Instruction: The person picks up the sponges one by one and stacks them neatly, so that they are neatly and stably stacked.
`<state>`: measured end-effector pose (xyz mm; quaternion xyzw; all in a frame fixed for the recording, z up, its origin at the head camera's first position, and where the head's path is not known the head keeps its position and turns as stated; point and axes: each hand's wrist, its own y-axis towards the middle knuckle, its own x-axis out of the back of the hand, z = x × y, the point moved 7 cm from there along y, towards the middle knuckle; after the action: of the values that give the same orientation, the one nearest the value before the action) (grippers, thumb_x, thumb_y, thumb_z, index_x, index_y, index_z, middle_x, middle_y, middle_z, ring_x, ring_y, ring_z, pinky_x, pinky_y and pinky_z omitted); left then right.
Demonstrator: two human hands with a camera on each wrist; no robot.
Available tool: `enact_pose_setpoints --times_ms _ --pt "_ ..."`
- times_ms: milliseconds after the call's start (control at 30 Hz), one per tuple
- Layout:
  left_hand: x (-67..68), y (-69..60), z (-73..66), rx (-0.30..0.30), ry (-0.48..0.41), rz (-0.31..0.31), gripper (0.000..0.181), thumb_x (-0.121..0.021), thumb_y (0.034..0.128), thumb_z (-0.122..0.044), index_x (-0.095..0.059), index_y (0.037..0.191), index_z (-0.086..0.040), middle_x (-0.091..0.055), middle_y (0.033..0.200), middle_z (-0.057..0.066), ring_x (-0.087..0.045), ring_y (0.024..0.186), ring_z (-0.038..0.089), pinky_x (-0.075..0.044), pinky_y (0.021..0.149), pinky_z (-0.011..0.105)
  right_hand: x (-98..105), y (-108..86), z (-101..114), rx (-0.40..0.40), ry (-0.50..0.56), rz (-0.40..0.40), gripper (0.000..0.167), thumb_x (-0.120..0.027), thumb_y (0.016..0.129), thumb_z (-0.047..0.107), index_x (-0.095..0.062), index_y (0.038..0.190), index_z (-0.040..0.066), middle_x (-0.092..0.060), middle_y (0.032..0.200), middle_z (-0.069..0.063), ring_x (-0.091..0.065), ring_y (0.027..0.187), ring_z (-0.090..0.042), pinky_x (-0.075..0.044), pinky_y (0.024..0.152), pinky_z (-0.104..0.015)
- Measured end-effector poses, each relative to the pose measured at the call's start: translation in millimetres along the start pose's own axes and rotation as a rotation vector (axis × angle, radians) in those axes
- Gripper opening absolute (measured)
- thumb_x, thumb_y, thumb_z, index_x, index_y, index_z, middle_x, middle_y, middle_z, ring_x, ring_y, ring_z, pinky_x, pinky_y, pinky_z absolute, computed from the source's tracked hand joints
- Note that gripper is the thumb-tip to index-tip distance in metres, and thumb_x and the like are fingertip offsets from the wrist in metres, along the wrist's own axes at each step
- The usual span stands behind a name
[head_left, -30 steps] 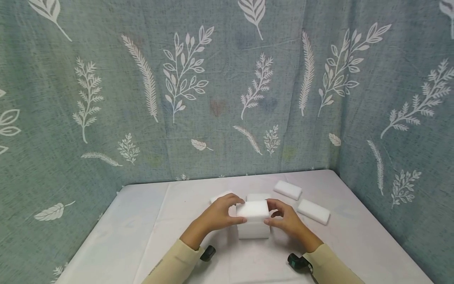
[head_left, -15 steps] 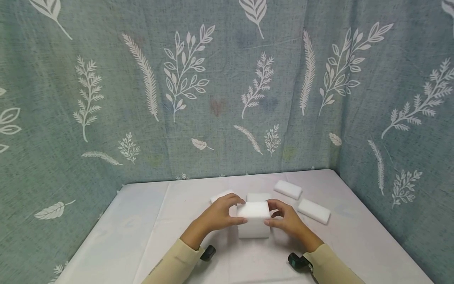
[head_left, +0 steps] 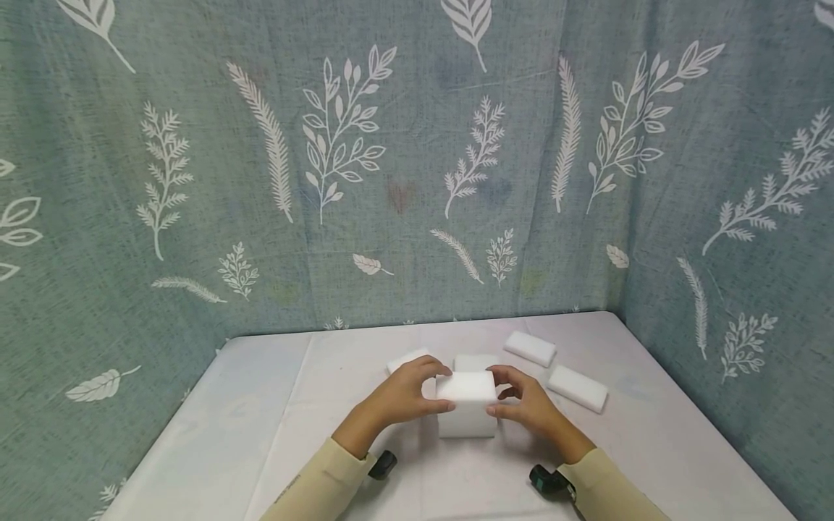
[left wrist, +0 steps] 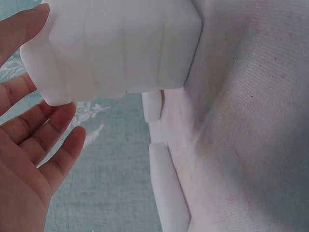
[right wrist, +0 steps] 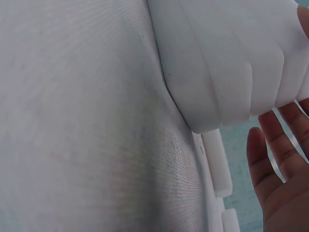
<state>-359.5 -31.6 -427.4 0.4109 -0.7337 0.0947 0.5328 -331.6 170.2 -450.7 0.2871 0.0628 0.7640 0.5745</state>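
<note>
With my left grip (head_left: 407, 391) and right grip (head_left: 526, 402) both pinching the upper part of the stack of white sponge-like blocks (head_left: 466, 421) upright on the tabletop (head_left: 296, 412), I judge an uneven squeeze could shear its layers and topple it.

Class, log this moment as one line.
Left hand: holds stack of white rectangular blocks | Right hand: holds stack | Stack: upright on white fabric tablecloth

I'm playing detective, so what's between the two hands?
A stack of white blocks stands between the left hand and the right hand, in the head view.
</note>
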Motion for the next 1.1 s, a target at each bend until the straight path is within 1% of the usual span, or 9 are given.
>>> enact_pose_setpoints --times_ms 167,300,433,567,700,833,933,1100 --pt "1.7 -0.2 1.3 -0.019 -0.003 -0.011 0.057 -0.075 0.0793 -0.055 -0.065 0.121 -0.018 -0.058 0.119 -0.01 -0.055 0.112 0.01 -0.048 0.093 0.035 -1 1.9 3 0.012 0.003 0.006 0.059 -0.079 0.079 0.003 -0.052 0.13 -0.008 -0.061 0.112 -0.017 -0.057 0.101 -0.029 -0.049 0.083 -0.056" --pt "3.9 -1.7 5.2 -0.01 -0.031 -0.035 0.057 -0.07 0.0802 -0.061 -0.065 0.121 -0.021 -0.058 0.119 -0.012 -0.055 0.11 0.009 -0.048 0.092 0.036 -2 2.8 5 0.019 0.009 0.006 0.058 -0.078 0.079 0.002 -0.051 0.13 -0.01 -0.061 0.111 -0.019 -0.057 0.101 -0.03 -0.049 0.082 -0.057" --pt "8.2 -2.9 9.8 -0.018 -0.035 -0.068 0.054 -0.063 0.0847 -0.063 -0.066 0.119 -0.021 -0.06 0.117 -0.011 -0.057 0.106 0.012 -0.05 0.089 0.036 -2 3.6 5 0.019 0.01 0.006 0.059 -0.078 0.08 0.002 -0.05 0.13 -0.012 -0.062 0.11 -0.018 -0.057 0.101 -0.029 -0.05 0.082 -0.057" --pt "14.6 -2.6 19.4 -0.022 -0.03 -0.102 0.049 -0.057 0.0909 -0.059 -0.067 0.117 -0.019 -0.061 0.115 -0.009 -0.059 0.104 0.016 -0.05 0.087 0.037 0 3.8 4 0.016 -0.001 -0.005 0.059 -0.078 0.079 0.002 -0.051 0.13 -0.011 -0.062 0.109 -0.017 -0.058 0.1 -0.025 -0.05 0.082 -0.055" --pt "18.8 -4.8 36.5 0.021 -0.02 -0.132 0.044 -0.054 0.095 -0.055 -0.068 0.114 -0.019 -0.062 0.112 -0.01 -0.059 0.102 0.016 -0.05 0.085 0.037 1 3.0 5 0.01 -0.007 -0.01 0.058 -0.078 0.079 0.002 -0.052 0.13 -0.008 -0.062 0.109 -0.016 -0.058 0.1 -0.024 -0.051 0.082 -0.053" --pt "20.7 -11.2 52.1 0.067 -0.008 -0.153 0.04 -0.06 0.0945 -0.047 -0.069 0.114 -0.013 -0.064 0.11 -0.003 -0.06 0.099 0.018 -0.05 0.083 0.039 1 2.6 6 0.013 0.005 -0.007 0.058 -0.078 0.079 0.0 -0.051 0.13 -0.01 -0.062 0.109 -0.018 -0.058 0.099 -0.024 -0.05 0.082 -0.054" --pt "20.8 -14.8 60.2 0.097 -0.003 -0.146 0.037 -0.068 0.0913 -0.037 -0.068 0.115 -0.008 -0.065 0.11 0.002 -0.06 0.099 0.019 -0.05 0.082 0.04 0 2.2 5 0.014 0.018 -0.006 0.059 -0.078 0.079 -0.001 -0.05 0.13 -0.012 -0.062 0.109 -0.019 -0.058 0.099 -0.022 -0.05 0.081 -0.056" --pt "19.0 -17.9 75.7 0.163 0.02 -0.123 0.038 -0.073 0.0875 -0.032 -0.068 0.117 -0.009 -0.065 0.111 -0.002 -0.06 0.099 0.018 -0.05 0.082 0.037 -1 0.9 4 0.005 0.033 -0.006 0.061 -0.077 0.078 -0.002 -0.049 0.131 -0.013 -0.062 0.109 -0.02 -0.058 0.099 -0.025 -0.05 0.081 -0.056"
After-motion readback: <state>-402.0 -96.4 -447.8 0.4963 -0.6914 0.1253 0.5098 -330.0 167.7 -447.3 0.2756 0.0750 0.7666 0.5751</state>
